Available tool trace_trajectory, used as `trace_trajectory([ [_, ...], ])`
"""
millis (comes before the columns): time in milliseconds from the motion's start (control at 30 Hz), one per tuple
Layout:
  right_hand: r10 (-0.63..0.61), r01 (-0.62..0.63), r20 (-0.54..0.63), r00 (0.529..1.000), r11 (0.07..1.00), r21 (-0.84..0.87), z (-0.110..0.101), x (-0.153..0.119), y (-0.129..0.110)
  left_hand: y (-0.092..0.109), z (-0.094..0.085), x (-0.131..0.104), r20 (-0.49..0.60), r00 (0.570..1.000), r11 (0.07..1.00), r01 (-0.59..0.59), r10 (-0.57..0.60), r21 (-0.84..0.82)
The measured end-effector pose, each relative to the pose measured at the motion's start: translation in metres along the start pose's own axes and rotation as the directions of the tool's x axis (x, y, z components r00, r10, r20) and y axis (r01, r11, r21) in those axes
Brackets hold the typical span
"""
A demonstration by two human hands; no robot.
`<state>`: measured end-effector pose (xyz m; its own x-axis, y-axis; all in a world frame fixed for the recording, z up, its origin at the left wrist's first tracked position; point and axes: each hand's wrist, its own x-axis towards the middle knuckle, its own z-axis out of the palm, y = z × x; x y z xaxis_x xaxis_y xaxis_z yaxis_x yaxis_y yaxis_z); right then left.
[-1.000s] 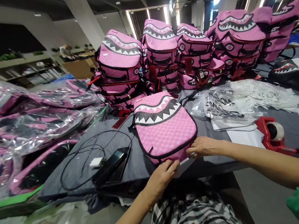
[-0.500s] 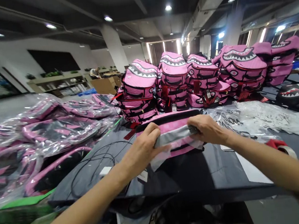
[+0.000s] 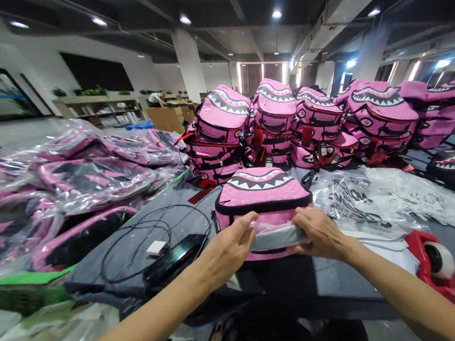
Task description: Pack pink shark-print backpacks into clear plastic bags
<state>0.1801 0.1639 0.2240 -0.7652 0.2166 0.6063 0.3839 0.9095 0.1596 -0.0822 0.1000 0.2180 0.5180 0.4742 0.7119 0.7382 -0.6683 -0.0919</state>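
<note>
A pink backpack with a shark-teeth print and black trim lies on the dark table in front of me. Across its near side runs a grey-white strip with thin translucent wrapping. My left hand grips the strip's left end, thumb and fingers pressed together. At the right end my right hand is closed on the same strip, its fingers curled over the edge. Part of the strip is hidden under both hands.
Pink backpacks stand stacked behind. Plastic-wrapped bags pile up at left. A phone, white charger and cable lie left; clear bags, white tags and a red tape dispenser lie right.
The backpack's toothed face now shows, where mainly its edge showed before. Both hands sit lower in view, still on the strip. The view has shifted, showing the phone and more of the tape dispenser.
</note>
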Motion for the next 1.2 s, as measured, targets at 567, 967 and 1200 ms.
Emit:
trace_trajectory([
  [567, -0.035, 0.032, -0.111, 0.993, 0.999, -0.034, 0.064, -0.053, -0.022, 0.014, 0.06, -0.049, -0.311, 0.95, 0.982, 0.07, -0.011, 0.178],
  [967, 0.159, -0.157, -0.063, 0.985, 0.987, 0.022, 0.103, -0.119, -0.022, 0.058, 0.12, -0.112, -0.097, 0.99, 0.995, 0.103, -0.102, 0.003],
  [1200, 0.262, -0.29, 0.332, 0.906, 0.956, 0.037, 0.08, -0.101, -0.007, 0.052, 0.117, -0.097, -0.084, 0.917, 0.915, 0.377, -0.39, -0.144],
])
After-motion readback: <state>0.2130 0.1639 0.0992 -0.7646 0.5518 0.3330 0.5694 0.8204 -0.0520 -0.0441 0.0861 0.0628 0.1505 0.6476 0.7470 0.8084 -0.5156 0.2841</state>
